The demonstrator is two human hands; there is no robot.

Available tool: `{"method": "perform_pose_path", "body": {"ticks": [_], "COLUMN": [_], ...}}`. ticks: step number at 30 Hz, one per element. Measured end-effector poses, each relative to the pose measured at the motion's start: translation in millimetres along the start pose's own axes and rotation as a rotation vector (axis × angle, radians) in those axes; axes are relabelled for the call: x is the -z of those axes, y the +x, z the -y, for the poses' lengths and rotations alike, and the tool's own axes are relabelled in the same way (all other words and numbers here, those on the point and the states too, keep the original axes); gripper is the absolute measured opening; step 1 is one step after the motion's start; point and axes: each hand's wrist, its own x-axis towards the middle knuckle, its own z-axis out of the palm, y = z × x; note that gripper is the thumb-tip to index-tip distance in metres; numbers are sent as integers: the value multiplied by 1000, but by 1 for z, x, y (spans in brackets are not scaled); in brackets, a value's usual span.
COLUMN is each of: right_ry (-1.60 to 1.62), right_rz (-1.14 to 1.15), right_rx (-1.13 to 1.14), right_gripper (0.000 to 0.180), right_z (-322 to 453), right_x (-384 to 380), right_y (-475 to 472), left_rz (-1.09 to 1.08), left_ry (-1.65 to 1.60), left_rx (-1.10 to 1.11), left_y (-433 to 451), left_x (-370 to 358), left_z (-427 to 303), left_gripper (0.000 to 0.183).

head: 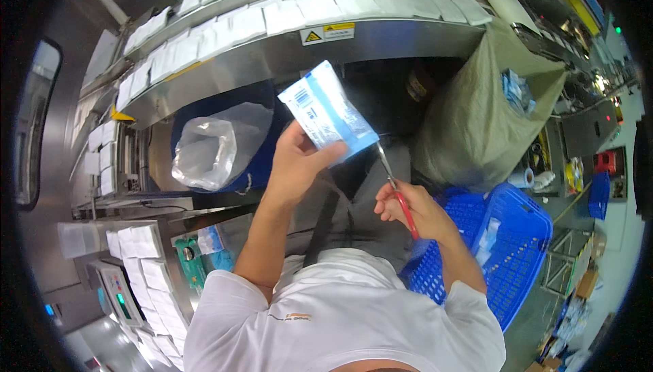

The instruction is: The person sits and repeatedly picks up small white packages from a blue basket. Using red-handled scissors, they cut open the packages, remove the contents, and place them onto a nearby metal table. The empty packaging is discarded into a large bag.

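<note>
My left hand [301, 162] grips a blue and white printed packet [329, 109] by its lower edge, the thumb across its front. Red-handled scissors [400, 201] are in my right hand [410, 206], pointing up and to the left. Their tip meets the right corner of the packet; whether it has cut into the film I cannot tell. Both hands are in front of my body, below a steel conveyor edge [398, 40] that carries rows of white folded pieces [321, 8].
Left of my hands, a clear plastic bag [204, 152] lines a blue container. A large woven sack [469, 116] with packets stands at right, above blue plastic baskets [525, 265]. Stacked white pieces [153, 275] and a scale with a lit display [121, 298] are at lower left.
</note>
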Motion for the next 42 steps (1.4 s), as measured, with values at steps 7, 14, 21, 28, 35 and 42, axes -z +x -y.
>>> {"method": "perform_pose_path", "body": {"ticks": [7,14,21,28,35,42], "right_ry": [-112,-187,-486,-494,-116,-12], "right_rz": [73,50,-414,-140,-121,-220], "right_rx": [-135,-221,192,554,330,441], "right_gripper": [21,21,36,32,30,30], "right_z": [29,25,30,35,33,36], "right_x": [-4,1,29,38,33,19], "right_y": [-2,-8,-3,45,42,44], "left_rz": [40,68,118,335,147,276], "left_ry": [98,54,-58,-266,174,514], "left_rx": [-31,50,278,593,42,-173], "left_y": [-5,-5,6,5,-6,1], "left_x": [-2,3,7,4,14,-30], "left_z": [-6,-6,9,38,49,18], "left_gripper": [45,47,46,40,74,15]}}
